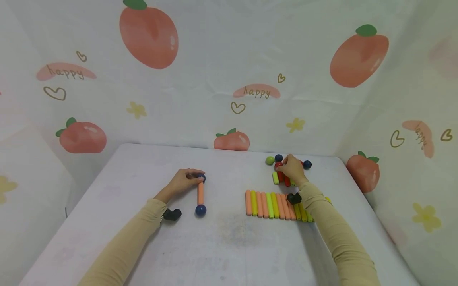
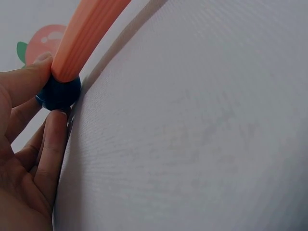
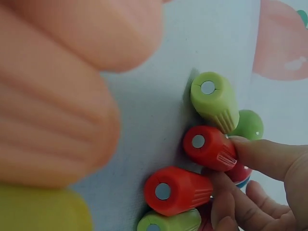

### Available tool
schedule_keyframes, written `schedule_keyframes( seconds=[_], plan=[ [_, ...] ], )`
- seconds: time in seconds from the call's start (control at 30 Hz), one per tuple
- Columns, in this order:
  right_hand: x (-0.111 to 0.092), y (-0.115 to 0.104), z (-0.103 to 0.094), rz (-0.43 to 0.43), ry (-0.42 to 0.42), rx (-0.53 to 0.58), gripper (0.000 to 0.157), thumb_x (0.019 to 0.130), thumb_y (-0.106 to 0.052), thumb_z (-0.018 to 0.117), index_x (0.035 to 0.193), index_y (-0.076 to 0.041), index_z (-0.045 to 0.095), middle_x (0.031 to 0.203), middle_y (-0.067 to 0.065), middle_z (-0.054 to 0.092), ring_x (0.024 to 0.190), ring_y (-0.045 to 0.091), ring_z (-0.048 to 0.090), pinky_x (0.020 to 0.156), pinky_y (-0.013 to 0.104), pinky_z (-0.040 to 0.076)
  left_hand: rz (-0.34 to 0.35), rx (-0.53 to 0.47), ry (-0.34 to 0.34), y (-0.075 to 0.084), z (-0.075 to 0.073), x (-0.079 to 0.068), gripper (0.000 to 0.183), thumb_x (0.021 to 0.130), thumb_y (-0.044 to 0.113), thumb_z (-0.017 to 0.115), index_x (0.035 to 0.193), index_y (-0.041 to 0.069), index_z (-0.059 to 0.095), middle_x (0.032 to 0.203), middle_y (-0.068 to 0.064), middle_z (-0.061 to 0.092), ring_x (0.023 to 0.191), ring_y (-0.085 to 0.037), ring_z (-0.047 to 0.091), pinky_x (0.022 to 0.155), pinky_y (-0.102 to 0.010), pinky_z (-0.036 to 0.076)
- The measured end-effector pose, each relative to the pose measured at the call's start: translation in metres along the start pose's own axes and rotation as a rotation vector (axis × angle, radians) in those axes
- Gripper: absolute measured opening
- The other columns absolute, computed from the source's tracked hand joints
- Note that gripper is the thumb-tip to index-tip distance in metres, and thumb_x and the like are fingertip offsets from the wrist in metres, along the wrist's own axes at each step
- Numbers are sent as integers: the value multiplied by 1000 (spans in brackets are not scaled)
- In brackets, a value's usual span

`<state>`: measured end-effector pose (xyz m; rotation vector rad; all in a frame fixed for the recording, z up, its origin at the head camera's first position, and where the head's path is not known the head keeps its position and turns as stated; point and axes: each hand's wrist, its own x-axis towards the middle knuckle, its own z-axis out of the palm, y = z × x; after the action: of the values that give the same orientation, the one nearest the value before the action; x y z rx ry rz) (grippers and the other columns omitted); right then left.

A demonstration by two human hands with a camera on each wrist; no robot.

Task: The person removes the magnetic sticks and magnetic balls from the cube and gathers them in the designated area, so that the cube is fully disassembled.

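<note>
In the head view my left hand (image 1: 181,182) holds a dark blue ball (image 1: 202,177) at the far end of a long orange rod (image 1: 200,193). A second blue ball (image 1: 200,210) sits at the rod's near end. The left wrist view shows thumb and fingertips about the held ball (image 2: 58,92), right beside the orange rod (image 2: 89,38). My right hand (image 3: 269,192) pinches the back end of a short red rod (image 3: 210,148) between thumb and finger. A red ball (image 3: 239,172) lies behind it, partly hidden by the fingers.
Beside the right hand lie short green (image 3: 214,101) and red rods (image 3: 175,190), a green ball (image 1: 270,160) and blue balls (image 1: 307,164). A row of long orange, yellow and green rods (image 1: 269,205) lies under the right forearm, which covers part of it. A patterned cloth backs the table.
</note>
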<state>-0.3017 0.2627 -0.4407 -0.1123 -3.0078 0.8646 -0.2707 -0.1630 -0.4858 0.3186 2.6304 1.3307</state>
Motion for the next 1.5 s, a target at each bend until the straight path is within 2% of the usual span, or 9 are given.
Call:
schedule_keyframes(
  seconds=[0.17,0.33,0.43,0.57,0.73,1.0,1.2,1.37,1.5],
  plan=[
    [3,3,1,-21,14,-6,27,83,-17,74,83,-3,51,85,14,59,80,28,54,67,30,39,1,-4,0,0,0,0,38,90,39,72,123,20,70,122,-7,70,99,-19,60,83,-27,45],
    [4,3,2,-42,20,-30,18,80,-15,70,72,-3,60,71,7,60,72,25,55,62,27,38,11,-2,-2,0,1,0,38,90,38,72,124,19,69,123,-7,70,100,-19,61,83,-27,46],
    [2,2,0,-37,0,-15,14,81,-15,70,79,-1,68,79,12,67,78,26,58,66,27,42,15,-2,1,1,0,-1,38,90,36,72,123,19,70,122,-7,70,98,-18,61,83,-27,46],
    [-1,2,-2,-21,-46,7,19,84,-16,70,92,1,72,95,18,72,86,28,61,74,31,49,30,9,7,1,0,0,37,90,36,72,123,18,70,122,-8,70,98,-18,61,84,-28,46],
    [-4,4,-5,-37,-68,10,24,86,-19,72,95,4,73,96,19,72,86,28,62,76,34,50,30,17,7,-3,1,2,39,91,39,71,124,18,69,123,-8,70,99,-17,61,84,-27,47],
    [-12,1,-16,-35,-73,29,23,89,-20,68,95,2,73,87,15,73,84,26,62,75,32,45,24,-1,8,-2,1,0,38,90,38,72,123,19,70,123,-8,70,100,-20,61,85,-29,46],
    [-13,-2,-23,-28,-92,50,28,94,-23,64,105,2,71,109,21,71,94,30,62,81,37,50,30,2,7,-4,1,2,39,90,39,71,123,18,70,122,-8,70,100,-18,61,85,-28,46],
    [-18,-11,-21,-103,-99,73,29,96,-22,62,110,2,70,113,22,70,99,31,63,84,39,53,29,-4,11,-4,1,2,40,90,40,71,123,18,70,121,-8,71,99,-17,62,85,-29,47],
    [-30,-32,-12,-183,-127,120,28,96,-23,64,111,-1,72,112,19,71,99,29,65,84,38,54,29,0,14,-4,1,2,39,90,40,72,123,19,70,122,-7,71,101,-18,63,87,-30,48]
  ],
)
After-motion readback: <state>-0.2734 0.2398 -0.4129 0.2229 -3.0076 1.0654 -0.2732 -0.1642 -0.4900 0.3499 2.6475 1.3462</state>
